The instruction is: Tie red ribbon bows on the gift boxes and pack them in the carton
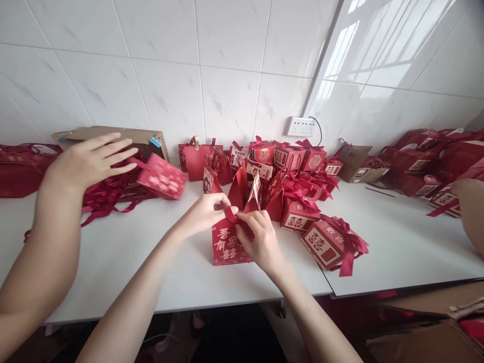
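Note:
A red gift box (226,248) with gold characters stands on the white table (113,252) in front of me. My left hand (204,214) and my right hand (260,241) meet over its top, and both pinch the red ribbon (231,214) there. Just behind it stand several open red boxes (242,189) with their flaps up.
Another person's open hand (91,161) reaches in from the left beside a tilted red box (162,176) and a heap of red ribbons (109,194). Ribbon-tied boxes (327,244) lie to the right. A cardboard carton (113,135) and a wall socket (300,126) are at the back; another person's arm (472,212) is at the right edge.

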A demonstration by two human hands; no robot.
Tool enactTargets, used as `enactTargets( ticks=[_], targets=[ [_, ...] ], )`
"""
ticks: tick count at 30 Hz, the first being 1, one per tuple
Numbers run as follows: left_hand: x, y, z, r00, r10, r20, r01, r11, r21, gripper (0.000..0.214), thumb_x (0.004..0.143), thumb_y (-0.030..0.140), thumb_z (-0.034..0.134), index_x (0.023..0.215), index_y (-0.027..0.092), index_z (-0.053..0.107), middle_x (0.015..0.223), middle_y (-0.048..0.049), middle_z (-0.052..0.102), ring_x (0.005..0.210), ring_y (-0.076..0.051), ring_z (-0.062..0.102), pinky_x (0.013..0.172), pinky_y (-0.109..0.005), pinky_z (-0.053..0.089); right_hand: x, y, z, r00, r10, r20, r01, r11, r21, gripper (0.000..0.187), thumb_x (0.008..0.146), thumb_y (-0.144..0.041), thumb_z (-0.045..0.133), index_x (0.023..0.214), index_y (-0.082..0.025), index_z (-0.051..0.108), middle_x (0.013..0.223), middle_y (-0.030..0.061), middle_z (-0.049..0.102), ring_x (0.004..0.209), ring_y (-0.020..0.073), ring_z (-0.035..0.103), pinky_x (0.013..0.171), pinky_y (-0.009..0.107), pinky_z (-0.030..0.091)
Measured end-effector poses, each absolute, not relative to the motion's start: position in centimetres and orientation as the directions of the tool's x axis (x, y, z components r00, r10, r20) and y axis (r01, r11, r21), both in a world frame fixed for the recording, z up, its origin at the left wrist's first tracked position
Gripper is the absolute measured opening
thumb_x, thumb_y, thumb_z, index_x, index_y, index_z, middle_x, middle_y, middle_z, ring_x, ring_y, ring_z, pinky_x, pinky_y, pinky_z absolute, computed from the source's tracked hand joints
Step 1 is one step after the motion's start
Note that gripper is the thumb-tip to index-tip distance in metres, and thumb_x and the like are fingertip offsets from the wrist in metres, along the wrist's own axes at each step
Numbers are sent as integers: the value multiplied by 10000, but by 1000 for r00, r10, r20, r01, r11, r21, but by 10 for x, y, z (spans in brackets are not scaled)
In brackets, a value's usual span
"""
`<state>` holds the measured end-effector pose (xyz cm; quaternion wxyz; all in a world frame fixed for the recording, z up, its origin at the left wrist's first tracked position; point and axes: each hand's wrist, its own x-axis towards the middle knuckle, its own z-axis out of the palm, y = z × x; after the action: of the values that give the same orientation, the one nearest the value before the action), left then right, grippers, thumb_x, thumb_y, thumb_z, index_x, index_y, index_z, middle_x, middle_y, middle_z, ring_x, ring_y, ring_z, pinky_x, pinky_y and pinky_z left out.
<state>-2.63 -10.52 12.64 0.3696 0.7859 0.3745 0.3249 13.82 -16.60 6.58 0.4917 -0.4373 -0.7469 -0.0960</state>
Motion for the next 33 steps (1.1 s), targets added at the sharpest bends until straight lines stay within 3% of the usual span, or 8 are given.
enactTargets(
  ticks=[3,7,13,17,20,24,28,33],
  targets=[
    [-43,-107,127,637,749,183,226,-409,884,146,733,265,657,823,181,578,842,-27,659,789,-165,648,694,-263,524,138,-166,66,-147,551,821,751,602,-270,254,914,-146,483,1123,-198,618,825,57,631,730,197,487,665,350,471],
    [-44,-121,115,593,748,298,172,-480,860,250,723,236,691,944,208,576,983,-32,644,938,-169,635,814,-277,531,139,-166,65,-156,527,835,756,608,-242,259,915,-140,486,1138,-187,609,834,62,631,731,197,483,671,350,470],
    [-20,-125,108,351,855,383,202,-468,860,229,777,388,658,842,181,587,781,-13,662,742,-167,650,696,-281,540,138,-165,65,-146,498,855,773,596,-215,215,902,-136,499,1083,-177,609,801,55,614,718,197,465,654,337,464],
    [-10,-123,104,294,873,389,147,-444,884,254,758,387,674,859,172,585,775,-25,681,737,-175,668,686,-279,544,136,-164,64,-142,497,856,811,554,-187,202,898,-135,486,1057,-173,605,773,58,597,691,199,442,639,341,460],
    [-3,-126,97,156,895,417,81,-433,898,287,751,363,678,885,194,488,734,2,666,665,-148,660,625,-248,534,135,-164,64,-178,455,873,843,528,-103,221,900,-126,460,1063,-168,603,752,62,589,656,199,426,628,352,455],
    [3,-132,88,50,846,531,157,-532,832,241,796,347,635,823,216,434,741,33,623,619,-112,646,587,-209,517,138,-163,65,-221,412,884,843,537,-39,240,906,-115,466,1107,-153,592,777,73,613,656,199,437,626,345,464],
    [2,-132,86,123,782,612,296,-617,729,137,861,338,565,822,210,536,824,13,662,695,-120,666,648,-214,534,145,-163,66,-244,445,861,813,578,-68,264,942,-162,444,1161,-170,592,807,73,630,680,197,476,663,344,486],
    [-2,-132,86,184,714,676,302,-695,652,155,898,281,515,943,192,634,925,-28,702,773,-134,668,748,-248,553,150,-161,68,-277,455,847,787,613,-72,229,955,-168,442,1101,-162,619,794,64,649,662,179,487,655,320,493]
  ],
)
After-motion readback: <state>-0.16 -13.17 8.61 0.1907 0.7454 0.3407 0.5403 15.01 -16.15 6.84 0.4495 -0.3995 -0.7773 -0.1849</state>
